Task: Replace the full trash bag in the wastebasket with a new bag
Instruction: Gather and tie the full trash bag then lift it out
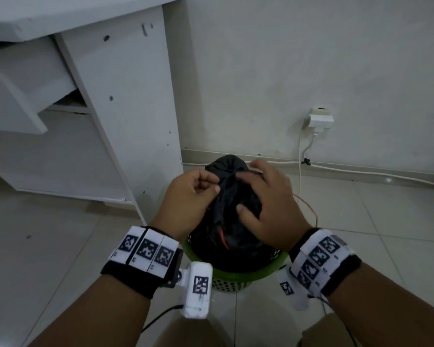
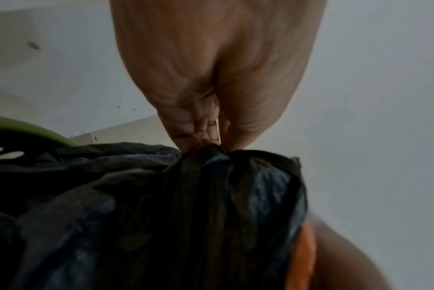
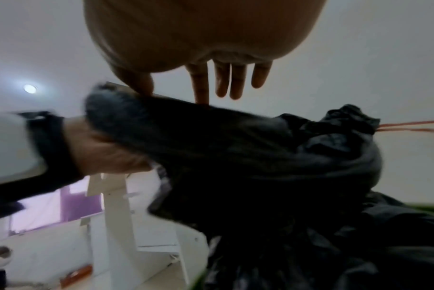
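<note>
A full black trash bag [image 1: 227,204] bulges out of a green-rimmed wastebasket [image 1: 238,274] on the floor. My left hand [image 1: 214,186] pinches the bag's gathered top; the left wrist view shows the fingertips [image 2: 198,141] clamped on a twist of black plastic [image 2: 210,176]. My right hand [image 1: 246,194] lies spread over the bag's right side. In the right wrist view its fingers [image 3: 202,92] are straight, with index and thumb touching the plastic [image 3: 260,157]. A red drawstring [image 3: 409,125] trails from the bag's bunched neck.
A white desk [image 1: 125,108] stands close on the left of the basket. Behind it is the wall, with a plugged socket [image 1: 320,118] and a white cable [image 1: 361,171] along the skirting. A thin red string [image 1: 308,206] loops over the tiled floor on the right.
</note>
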Demonstrator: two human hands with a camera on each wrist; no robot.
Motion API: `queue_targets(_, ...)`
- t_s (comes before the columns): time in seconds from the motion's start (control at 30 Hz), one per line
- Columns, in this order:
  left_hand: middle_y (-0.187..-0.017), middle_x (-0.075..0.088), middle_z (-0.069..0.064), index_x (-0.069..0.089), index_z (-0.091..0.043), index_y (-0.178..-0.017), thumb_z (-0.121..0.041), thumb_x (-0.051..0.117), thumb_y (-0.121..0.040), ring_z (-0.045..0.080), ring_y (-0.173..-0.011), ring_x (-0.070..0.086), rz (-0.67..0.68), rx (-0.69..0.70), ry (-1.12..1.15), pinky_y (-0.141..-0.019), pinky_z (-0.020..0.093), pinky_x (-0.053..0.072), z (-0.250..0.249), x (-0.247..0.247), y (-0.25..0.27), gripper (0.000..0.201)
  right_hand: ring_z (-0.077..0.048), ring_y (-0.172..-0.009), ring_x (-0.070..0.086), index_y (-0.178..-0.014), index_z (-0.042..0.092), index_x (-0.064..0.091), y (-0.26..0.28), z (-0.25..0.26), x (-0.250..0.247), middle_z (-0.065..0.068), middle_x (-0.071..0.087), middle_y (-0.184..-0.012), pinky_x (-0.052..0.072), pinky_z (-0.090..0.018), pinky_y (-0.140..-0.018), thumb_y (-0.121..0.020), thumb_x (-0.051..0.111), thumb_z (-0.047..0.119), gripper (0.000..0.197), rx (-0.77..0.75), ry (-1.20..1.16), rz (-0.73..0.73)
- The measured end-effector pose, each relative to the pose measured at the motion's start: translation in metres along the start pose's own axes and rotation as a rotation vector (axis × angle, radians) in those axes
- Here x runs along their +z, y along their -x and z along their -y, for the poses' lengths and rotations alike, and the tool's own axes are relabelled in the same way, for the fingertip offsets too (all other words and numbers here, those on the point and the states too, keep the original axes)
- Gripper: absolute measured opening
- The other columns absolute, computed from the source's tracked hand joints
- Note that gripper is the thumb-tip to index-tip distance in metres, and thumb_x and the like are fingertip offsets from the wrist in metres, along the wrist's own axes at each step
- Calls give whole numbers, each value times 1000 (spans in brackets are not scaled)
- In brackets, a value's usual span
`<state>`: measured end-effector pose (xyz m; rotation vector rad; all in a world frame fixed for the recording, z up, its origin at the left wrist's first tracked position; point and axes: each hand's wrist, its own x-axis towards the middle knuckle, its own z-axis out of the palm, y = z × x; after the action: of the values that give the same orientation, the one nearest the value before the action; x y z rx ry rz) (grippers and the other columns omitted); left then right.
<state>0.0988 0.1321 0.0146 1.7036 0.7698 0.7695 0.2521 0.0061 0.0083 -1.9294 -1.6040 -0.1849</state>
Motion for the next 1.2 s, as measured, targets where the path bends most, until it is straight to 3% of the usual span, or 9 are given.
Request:
queue_targets(0.17,-87,71,9,70,-11,-91,-6,70,-87,11,-75,65,-98,8,63,-68,20,54,-16,9,-7,6,-12,-89,53,-95,18,63,21,28,4,8,58,-93,39,-35,-86,-71,69,70,57,-101,-137,35)
queue_targets(0.33,-96,71,2,69,-20,-95,-20,69,-90,12,-87,68,-156,24,27,-82,30,56,-17,10,-6,5,-9,-63,47,-75,12,57,25,27,13,7,51,-66,36,-24,-64,-91,62,29,23,-33,-255,-126)
queue_targets(0.43,-103,59,-2,64,-26,-100,-26,66,-92,9,-91,60,-188,307,-195,-82,24,51,-23,6,2,8,-4,-61,50,-79,13,57,14,25,6,7,55,-68,34,-10,-58,-96,59,25,21,113,-296,-154)
queue_targets(0.53,-106,54,-1,68,-18,-115,-17,63,-95,12,-96,54,0,687,-433,-85,18,42,-33,-1,6,21,-1,-63,50,-85,19,57,1,24,-3,14,52,-68,35,-4,-59,-97,58,20,11,135,-283,-95)
queue_targets(0.63,-108,59,4,70,-14,-123,-18,62,-95,17,-102,53,148,857,-633,-89,25,44,-38,-6,0,29,-6,-68,52,-96,14,66,-9,24,-12,11,59,-78,36,-4,-61,-95,60,15,7,43,-289,-26)
queue_targets(0.83,-101,65,2,74,-15,-111,-21,65,-93,20,-91,63,168,937,-700,-68,41,54,-44,-10,-8,21,3,-66,56,-84,18,68,-20,20,-21,12,64,-73,39,-13,-61,-91,65,19,8,80,-376,60)
queue_targets(0.93,-95,66,-3,74,-18,-101,-23,68,-92,15,-80,62,161,916,-692,-60,39,53,-49,-13,-10,12,0,-75,62,-91,16,72,-19,19,-26,9,70,-82,43,-10,-65,-88,70,17,4,122,-443,70)
queue_targets(1.1,-88,64,-6,74,-13,-91,-14,71,-90,8,-81,61,86,800,-442,-69,26,53,-55,-14,-7,3,2,-73,58,-89,27,61,-14,15,-26,14,62,-78,39,-8,-61,-93,63,16,12,147,-429,52)
queue_targets(1.2,-86,65,-7,72,-16,-90,-12,70,-89,8,-80,63,-13,707,-313,-69,19,51,-53,-9,-1,5,-2,-78,58,-98,26,60,-12,12,-21,12,62,-85,43,-17,-66,-95,58,17,9,149,-353,84)
